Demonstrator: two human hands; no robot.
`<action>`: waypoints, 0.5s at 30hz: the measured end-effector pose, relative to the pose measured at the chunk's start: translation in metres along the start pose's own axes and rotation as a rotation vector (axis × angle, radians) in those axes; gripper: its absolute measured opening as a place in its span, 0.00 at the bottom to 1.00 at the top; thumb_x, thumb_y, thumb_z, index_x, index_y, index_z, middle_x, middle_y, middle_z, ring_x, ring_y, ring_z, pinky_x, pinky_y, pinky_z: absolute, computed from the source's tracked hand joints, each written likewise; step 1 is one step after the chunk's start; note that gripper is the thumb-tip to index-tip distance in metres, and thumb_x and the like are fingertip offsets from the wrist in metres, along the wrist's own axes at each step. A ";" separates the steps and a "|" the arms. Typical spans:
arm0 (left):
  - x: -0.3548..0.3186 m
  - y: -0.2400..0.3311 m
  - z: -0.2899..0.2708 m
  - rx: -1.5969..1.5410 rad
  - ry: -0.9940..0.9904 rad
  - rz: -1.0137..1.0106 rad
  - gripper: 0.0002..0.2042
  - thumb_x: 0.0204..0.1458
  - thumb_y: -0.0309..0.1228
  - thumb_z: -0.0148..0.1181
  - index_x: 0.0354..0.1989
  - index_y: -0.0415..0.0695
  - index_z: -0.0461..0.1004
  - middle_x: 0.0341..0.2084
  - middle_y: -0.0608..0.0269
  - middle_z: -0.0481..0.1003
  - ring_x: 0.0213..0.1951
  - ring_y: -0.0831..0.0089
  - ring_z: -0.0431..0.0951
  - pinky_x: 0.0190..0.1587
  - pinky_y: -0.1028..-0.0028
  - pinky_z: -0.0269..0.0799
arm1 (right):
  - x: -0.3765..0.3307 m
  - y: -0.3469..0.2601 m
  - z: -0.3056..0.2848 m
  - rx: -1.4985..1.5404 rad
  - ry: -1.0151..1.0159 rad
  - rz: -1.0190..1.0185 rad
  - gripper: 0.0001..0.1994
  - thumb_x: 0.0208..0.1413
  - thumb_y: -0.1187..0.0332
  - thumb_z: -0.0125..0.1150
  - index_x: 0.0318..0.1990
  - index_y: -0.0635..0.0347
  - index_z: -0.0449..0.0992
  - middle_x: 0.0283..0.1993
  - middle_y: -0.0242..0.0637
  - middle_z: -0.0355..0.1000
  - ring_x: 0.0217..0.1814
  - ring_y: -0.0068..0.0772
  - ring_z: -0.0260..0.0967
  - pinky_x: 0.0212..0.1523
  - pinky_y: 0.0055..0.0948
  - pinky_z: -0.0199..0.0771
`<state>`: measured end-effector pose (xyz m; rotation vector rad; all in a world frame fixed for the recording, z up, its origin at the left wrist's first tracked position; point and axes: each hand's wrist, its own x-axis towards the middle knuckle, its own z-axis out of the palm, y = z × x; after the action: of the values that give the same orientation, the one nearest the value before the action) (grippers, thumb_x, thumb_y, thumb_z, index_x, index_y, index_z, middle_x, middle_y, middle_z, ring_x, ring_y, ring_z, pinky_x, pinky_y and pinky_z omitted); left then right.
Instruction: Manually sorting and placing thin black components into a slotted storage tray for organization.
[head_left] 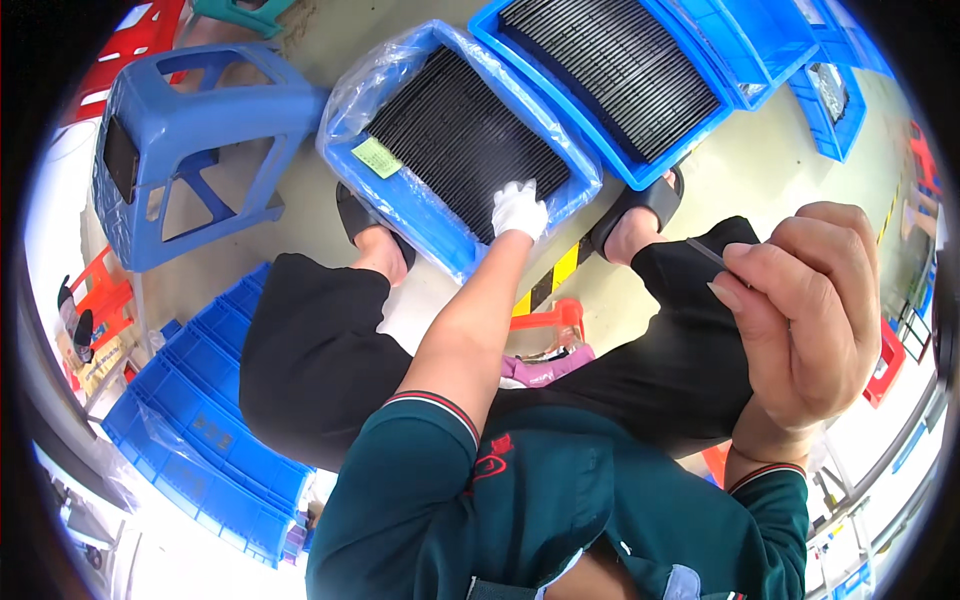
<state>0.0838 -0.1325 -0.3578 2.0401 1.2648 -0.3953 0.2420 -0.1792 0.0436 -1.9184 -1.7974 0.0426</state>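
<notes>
My right hand point(805, 310) is bare and raised at the right, its thumb and forefinger pinching a thin grey strip point(707, 253). Only a short length of that strip shows beyond the fingertips. My left hand point(519, 210), in a white glove, reaches down to the near right part of a blue bin lined with clear plastic point(413, 228). Its fingers are bent against the tightly packed dark strips point(455, 130) there; whether one is between them is hidden. A yellow-green paper label point(377, 157) lies at the left side of this bin.
A second blue bin point(640, 178) of dark strips stands beyond to the right, near more blue bins point(745, 45). At the left are a blue plastic stool point(200, 150) and stacked blue crates point(210, 430). Yellow-black tape point(560, 270) marks the floor between my feet.
</notes>
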 end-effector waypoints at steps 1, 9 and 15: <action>0.001 -0.001 -0.001 -0.002 -0.017 -0.009 0.24 0.49 0.40 0.53 0.57 0.52 0.70 0.53 0.55 0.68 0.54 0.55 0.66 0.58 0.63 0.64 | 0.000 0.000 0.000 0.006 0.012 -0.001 0.13 0.31 0.75 0.67 0.29 0.65 0.75 0.29 0.40 0.66 0.32 0.40 0.64 0.32 0.32 0.64; -0.007 0.012 0.006 -0.186 0.255 -0.262 0.17 0.47 0.32 0.51 0.45 0.44 0.78 0.42 0.47 0.77 0.46 0.51 0.76 0.54 0.60 0.68 | -0.013 0.028 -0.020 -0.078 0.094 0.038 0.09 0.34 0.79 0.66 0.28 0.67 0.75 0.29 0.41 0.67 0.32 0.38 0.65 0.32 0.30 0.65; 0.024 -0.136 0.020 -0.671 0.121 -0.999 0.22 0.55 0.44 0.48 0.53 0.46 0.71 0.54 0.53 0.70 0.56 0.61 0.69 0.56 0.64 0.65 | -0.009 0.018 -0.022 0.050 0.154 0.013 0.09 0.36 0.80 0.67 0.28 0.67 0.75 0.30 0.40 0.67 0.32 0.36 0.66 0.32 0.28 0.65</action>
<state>-0.0216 -0.0919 -0.4407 0.7901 2.0874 -0.2243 0.2651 -0.1953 0.0530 -1.8459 -1.6679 -0.0534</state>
